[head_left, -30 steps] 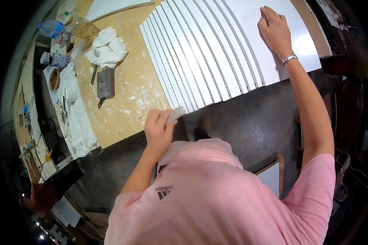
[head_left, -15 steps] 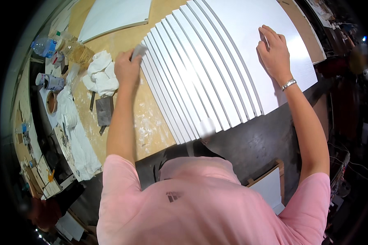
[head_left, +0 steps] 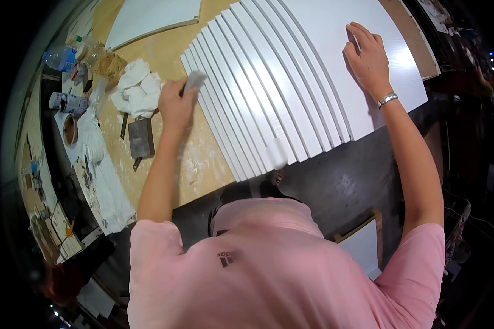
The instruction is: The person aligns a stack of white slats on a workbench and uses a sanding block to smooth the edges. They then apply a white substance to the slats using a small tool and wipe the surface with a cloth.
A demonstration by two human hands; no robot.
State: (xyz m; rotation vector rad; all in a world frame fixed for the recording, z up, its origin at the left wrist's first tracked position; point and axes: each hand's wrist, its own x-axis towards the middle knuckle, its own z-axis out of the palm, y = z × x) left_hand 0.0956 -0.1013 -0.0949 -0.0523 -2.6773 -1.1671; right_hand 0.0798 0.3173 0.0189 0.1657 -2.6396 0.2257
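A stack of white panels point(head_left: 266, 109) lies fanned out on the workbench, their long edges stepped one behind another. My left hand point(head_left: 175, 107) is closed on a grey sanding block point(head_left: 194, 81), held at the left edge of the stack. On the right, my right hand point(head_left: 370, 61) rests over the broad white face of the top panel point(head_left: 335, 38). Its fingers curl toward the thumb around something small and dark that I cannot make out.
Left of the stack lie a crumpled white cloth point(head_left: 137, 90), a dark block point(head_left: 141, 138) and a bottle of yellowish liquid point(head_left: 105, 63). Farther left stand a blue-labelled bottle point(head_left: 60, 58) and a can point(head_left: 68, 103). Another white panel point(head_left: 148, 22) lies at the far side.
My left hand has shifted slightly right and nearer with the sanding block, which now tilts over the panel edges. The right hand has moved slightly away over the panel. The stack appears a little higher in view.
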